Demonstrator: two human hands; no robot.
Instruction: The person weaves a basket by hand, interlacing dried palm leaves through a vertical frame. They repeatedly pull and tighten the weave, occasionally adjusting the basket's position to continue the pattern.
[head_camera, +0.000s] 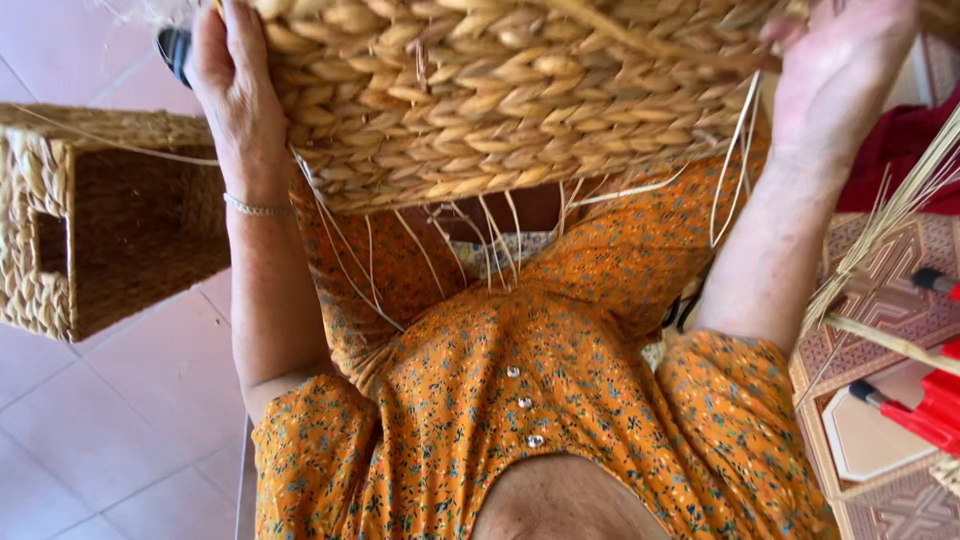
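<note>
A large woven straw basket (500, 90) rests over my lap, against my orange flowered dress (540, 390). My left hand (228, 85) grips its left side, fingers curled over the weave, with a dark object (174, 48) partly hidden behind the hand. My right hand (835, 75) holds the basket's right side, where a thick straw strand (690, 55) runs toward the fingers. Loose thin strands (470, 240) hang from the basket's underside. The basket's top is cut off by the frame.
A second, box-shaped woven basket (95, 215) lies on its side on the pink tiled floor (130, 420) at left. At right are a patterned surface (890, 300), red-handled tools (925, 415), a bundle of straw stalks (895, 215) and red cloth (895, 140).
</note>
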